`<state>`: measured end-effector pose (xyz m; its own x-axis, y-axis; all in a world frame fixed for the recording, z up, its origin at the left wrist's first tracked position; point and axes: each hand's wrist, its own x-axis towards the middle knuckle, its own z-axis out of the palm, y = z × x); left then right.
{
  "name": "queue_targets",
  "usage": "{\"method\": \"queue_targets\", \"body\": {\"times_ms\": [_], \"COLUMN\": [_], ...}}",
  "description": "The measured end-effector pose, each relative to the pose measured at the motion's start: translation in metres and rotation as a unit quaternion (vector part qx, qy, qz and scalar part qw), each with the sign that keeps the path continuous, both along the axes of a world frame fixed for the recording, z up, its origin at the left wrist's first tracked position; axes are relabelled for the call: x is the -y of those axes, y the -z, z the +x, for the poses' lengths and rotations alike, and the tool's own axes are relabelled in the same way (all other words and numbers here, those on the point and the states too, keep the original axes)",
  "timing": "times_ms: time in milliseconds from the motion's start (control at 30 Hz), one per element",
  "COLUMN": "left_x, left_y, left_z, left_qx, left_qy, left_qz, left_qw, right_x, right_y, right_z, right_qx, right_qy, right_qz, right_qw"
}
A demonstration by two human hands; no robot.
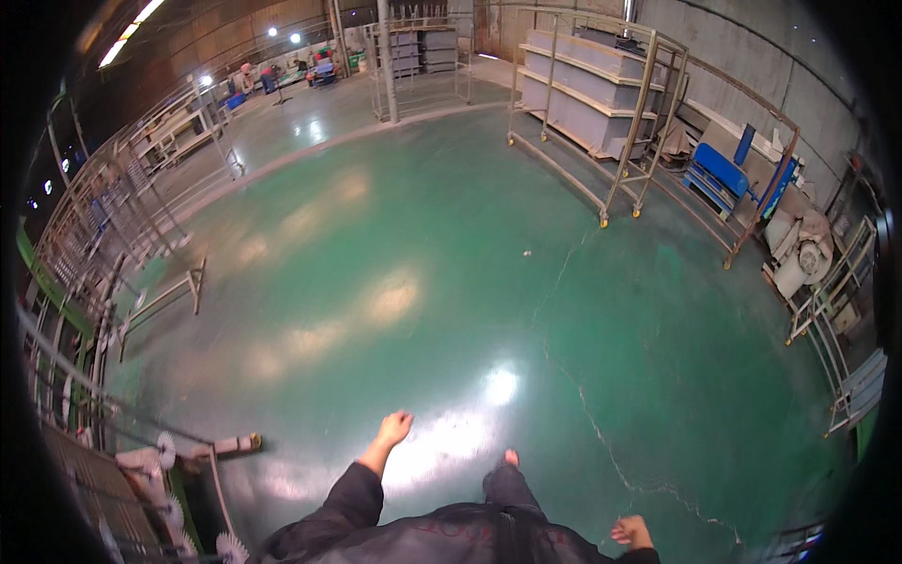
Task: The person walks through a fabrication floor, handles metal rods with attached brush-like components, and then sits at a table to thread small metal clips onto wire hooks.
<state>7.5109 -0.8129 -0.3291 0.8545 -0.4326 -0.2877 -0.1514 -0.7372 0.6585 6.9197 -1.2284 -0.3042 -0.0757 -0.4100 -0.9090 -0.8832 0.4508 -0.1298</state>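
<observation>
Glossy green floor (pixel 451 273) spreads across a workshop, with a pale crack (pixel 587 409) running down its right side. Above it, the left hand (pixel 396 429) hangs forward, fingers curled into a loose fist; well apart at lower left is the machine (pixel 86 475) with white toothed wheels (pixel 166 451). At lower right, the right hand (pixel 633 532) is curled closed too. Farther off, a wheeled metal frame (pixel 627 141) stands by stacked grey bins (pixel 564 99)

Cracked green floor (pixel 451 310); dim far wall (pixel 493 30), possibly rusty.
</observation>
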Motion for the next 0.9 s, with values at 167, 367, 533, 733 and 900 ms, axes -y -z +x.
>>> {"method": "queue_targets", "body": {"times_ms": [167, 367, 533, 733, 900], "left_x": [0.198, 0.118, 0.029, 0.084, 0.3], "left_y": [-0.117, 0.059, 0.094, 0.122, 0.061], "left_z": [0.205, 0.259, 0.337, 0.56, 0.946], "left_qx": [0.056, -0.185, -0.338, -0.338, -0.122], "left_qy": [0.037, 0.11, -0.115, -0.13, -0.086], "left_qz": [-0.214, 0.2, 0.293, 0.272, 0.111], "left_qw": [0.974, 0.956, 0.887, 0.891, 0.983], "right_x": [0.126, 0.205, 0.225, 0.259, 0.348], "right_y": [0.043, 0.034, -0.077, -0.081, 0.001], "right_z": [0.105, 0.663, 1.089, 1.374, 1.447], "right_qx": [0.005, 0.084, 0.429, 0.424, 0.142], "right_qy": [-0.077, -0.581, -0.543, -0.457, -0.716], "right_qz": [-0.203, -0.214, -0.212, -0.196, -0.156], "right_qw": [0.976, 0.781, 0.69, 0.757, 0.665]}}
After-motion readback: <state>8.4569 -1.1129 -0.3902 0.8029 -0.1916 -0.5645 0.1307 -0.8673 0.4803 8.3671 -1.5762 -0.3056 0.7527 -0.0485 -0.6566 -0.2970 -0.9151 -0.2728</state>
